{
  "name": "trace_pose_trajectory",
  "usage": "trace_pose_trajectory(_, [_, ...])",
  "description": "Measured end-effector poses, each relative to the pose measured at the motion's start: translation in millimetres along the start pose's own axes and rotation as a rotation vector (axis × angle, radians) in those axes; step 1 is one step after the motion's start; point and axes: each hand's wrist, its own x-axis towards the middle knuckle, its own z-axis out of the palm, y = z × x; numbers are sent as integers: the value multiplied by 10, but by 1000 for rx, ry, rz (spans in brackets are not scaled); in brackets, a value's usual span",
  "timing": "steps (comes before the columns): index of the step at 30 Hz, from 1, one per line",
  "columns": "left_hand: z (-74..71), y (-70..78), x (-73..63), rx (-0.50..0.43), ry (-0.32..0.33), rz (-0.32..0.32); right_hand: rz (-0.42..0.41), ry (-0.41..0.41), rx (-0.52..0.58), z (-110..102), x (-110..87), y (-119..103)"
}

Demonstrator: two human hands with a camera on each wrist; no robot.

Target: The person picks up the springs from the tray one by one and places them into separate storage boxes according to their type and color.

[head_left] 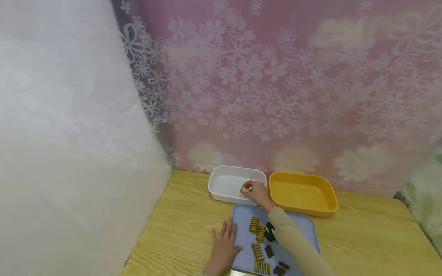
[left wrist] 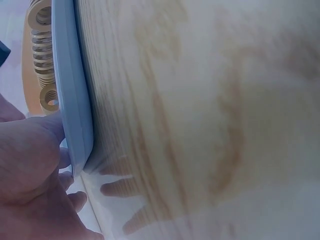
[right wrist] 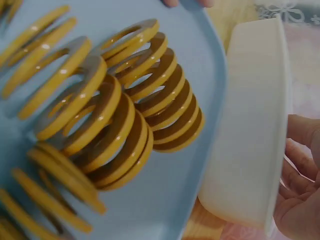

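Over the white bin (head_left: pixel 221 197), my right hand (head_left: pixel 259 194) pinches a yellow coil spring (head_left: pixel 245 189) between thumb and fingers. In the right wrist view those fingers (right wrist: pixel 297 172) reach past the bin's rim, and the spring is hidden. My left hand (head_left: pixel 223 247) rests with spread, straight fingers at the left edge of the blue tray (head_left: pixel 241 224). The left wrist view has this hand (left wrist: pixel 30 170) at the tray's rim (left wrist: pixel 75 90). Several large yellow springs (head_left: pixel 257 251) lie on the tray, with smaller brown springs (head_left: pixel 269 251) near them.
A yellow bin (head_left: pixel 300 207) stands right of the white one, behind the tray. Close to the right sleeve (head_left: pixel 297 241) sits a black device (head_left: pixel 269 232). A flowered pink curtain (head_left: pixel 262 96) rises behind the wooden table (head_left: pixel 186 218), and a pale sheet (head_left: pixel 76 145) hangs at left.
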Motion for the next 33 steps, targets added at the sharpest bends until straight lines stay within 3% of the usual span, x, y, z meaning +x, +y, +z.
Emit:
trace_pose_trajectory(9, [28, 5, -8, -3, -69, -29, 73, -69, -96, 73, 34, -11])
trace_pose_trajectory(14, [35, -9, 1, -3, -74, -26, 80, -81, -100, 79, 56, -13])
trace_pose_trajectory(18, [31, -33, 10, 21, -64, -23, 42, -32, -45, 47, 69, -55])
trace_pose_trajectory(26, [84, -4, 6, 17, -27, -16, -88, 164, 99, -268, -98, -148])
trace_pose_trajectory(33, [71, 31, 13, -32, -9, -15, -12, 222, 248, -509, -361, -146])
